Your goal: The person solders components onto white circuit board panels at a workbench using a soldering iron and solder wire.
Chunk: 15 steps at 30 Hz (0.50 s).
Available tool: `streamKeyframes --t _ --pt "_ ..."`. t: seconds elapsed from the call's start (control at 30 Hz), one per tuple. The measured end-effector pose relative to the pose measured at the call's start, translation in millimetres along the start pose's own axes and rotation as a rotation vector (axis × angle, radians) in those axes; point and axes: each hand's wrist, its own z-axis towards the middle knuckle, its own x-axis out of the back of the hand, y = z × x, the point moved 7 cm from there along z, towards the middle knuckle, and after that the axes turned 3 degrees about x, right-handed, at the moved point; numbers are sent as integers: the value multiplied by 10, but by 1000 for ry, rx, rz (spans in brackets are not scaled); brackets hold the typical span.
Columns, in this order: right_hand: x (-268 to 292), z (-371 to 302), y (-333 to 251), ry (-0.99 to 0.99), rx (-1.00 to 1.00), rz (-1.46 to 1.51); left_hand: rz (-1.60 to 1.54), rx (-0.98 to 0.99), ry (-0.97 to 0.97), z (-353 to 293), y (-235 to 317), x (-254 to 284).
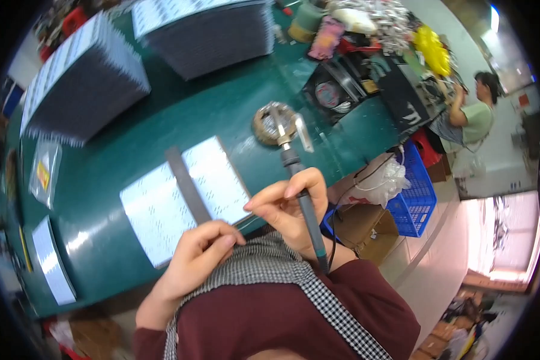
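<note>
A soldering iron (306,210) with a dark handle runs through my right hand (297,207), held between the fingers. Its metal tip is over a round, brownish dish (275,123) with shiny material inside. The thumb and a fingertip of that hand come close together near the corner of a white patterned sheet (213,168). My left hand (204,255) is closed at the sheet's near edge, thumb against curled fingers; what it holds, if anything, is hidden. A dark flat strip (188,186) lies across the sheet and its near end reaches that hand.
Two tall stacks of sheets (90,78) stand at the back left of the green table (102,180). A plastic bag (45,171) and a narrow white piece (54,261) lie left. Right are a blue crate (417,198), a cardboard box (372,231) and a seated person (477,114).
</note>
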Motion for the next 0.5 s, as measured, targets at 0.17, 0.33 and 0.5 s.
streamKeyframes --t 0.17,0.33,0.5 --pt "-112 11 -70 -143 -66 -45 -36 -121 174 -117 -49 1" --pt "-103 -39 58 -138 -87 -59 -114 -23 205 -297 -132 234" --pt "643 -79 205 -129 80 -620 26 -198 918 -1071 -365 1258"
